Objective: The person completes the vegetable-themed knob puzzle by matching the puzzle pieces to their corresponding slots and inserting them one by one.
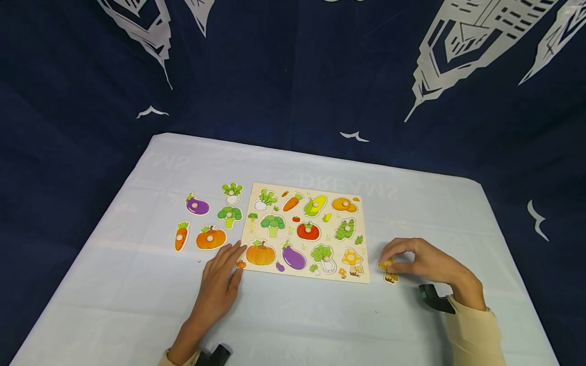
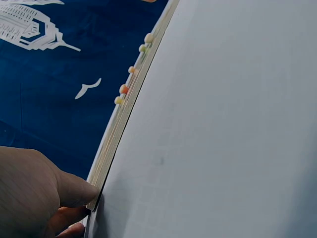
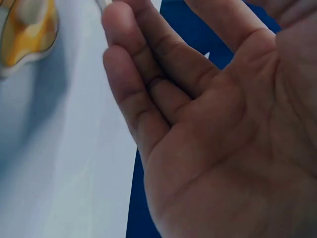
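A vegetable puzzle board (image 1: 284, 203) lies on the table, with knobbed pieces such as the tomato (image 1: 309, 231) and corn (image 1: 315, 206) set in it. My left hand (image 1: 218, 287) rests at its near left corner, fingers nearly straight; in the left wrist view the thumb (image 2: 78, 191) touches the board's edge. Just right of the board, my right hand (image 1: 428, 262) pinches a yellow mushroom piece (image 1: 390, 277) by its cap between thumb and index finger. In the right wrist view a blurred yellow piece (image 3: 34, 42) shows at the left edge; the grip itself is out of that frame.
Left of the board lie loose knobbed pieces: eggplant (image 1: 198, 206), white radish (image 1: 232, 199), broccoli (image 1: 229, 223), carrot (image 1: 181, 238) and pumpkin (image 1: 208, 242). A white cloth (image 1: 320, 325) covers the table. Behind it hangs a dark blue curtain (image 1: 274, 76).
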Demonstrator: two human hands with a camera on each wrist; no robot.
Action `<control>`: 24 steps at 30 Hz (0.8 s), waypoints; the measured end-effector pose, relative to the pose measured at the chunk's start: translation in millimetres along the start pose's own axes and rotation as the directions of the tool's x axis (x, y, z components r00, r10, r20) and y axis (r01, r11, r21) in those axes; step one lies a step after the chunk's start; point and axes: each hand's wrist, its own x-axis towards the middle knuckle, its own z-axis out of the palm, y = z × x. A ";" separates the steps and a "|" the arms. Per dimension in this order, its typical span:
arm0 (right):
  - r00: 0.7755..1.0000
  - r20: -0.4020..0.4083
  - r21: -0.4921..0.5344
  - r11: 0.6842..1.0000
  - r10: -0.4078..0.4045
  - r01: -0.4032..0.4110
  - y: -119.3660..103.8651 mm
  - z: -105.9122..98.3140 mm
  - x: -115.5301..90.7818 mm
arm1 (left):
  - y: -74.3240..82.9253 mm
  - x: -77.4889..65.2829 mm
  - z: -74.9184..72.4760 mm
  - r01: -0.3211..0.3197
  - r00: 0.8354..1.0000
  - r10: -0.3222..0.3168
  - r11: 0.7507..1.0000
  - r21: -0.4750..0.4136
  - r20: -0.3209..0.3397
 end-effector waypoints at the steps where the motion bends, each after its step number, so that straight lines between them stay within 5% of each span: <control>1: 1.000 0.006 0.011 1.000 -0.006 0.005 2.0 -0.6 -1.8 | -0.1 0.1 0.0 0.001 1.000 -0.001 1.000 -0.001 0.003; 24: 0.996 0.006 0.067 0.994 0.088 -0.088 28.4 7.2 1.2 | -0.6 -0.1 0.2 -0.002 1.000 0.002 1.000 -0.002 0.002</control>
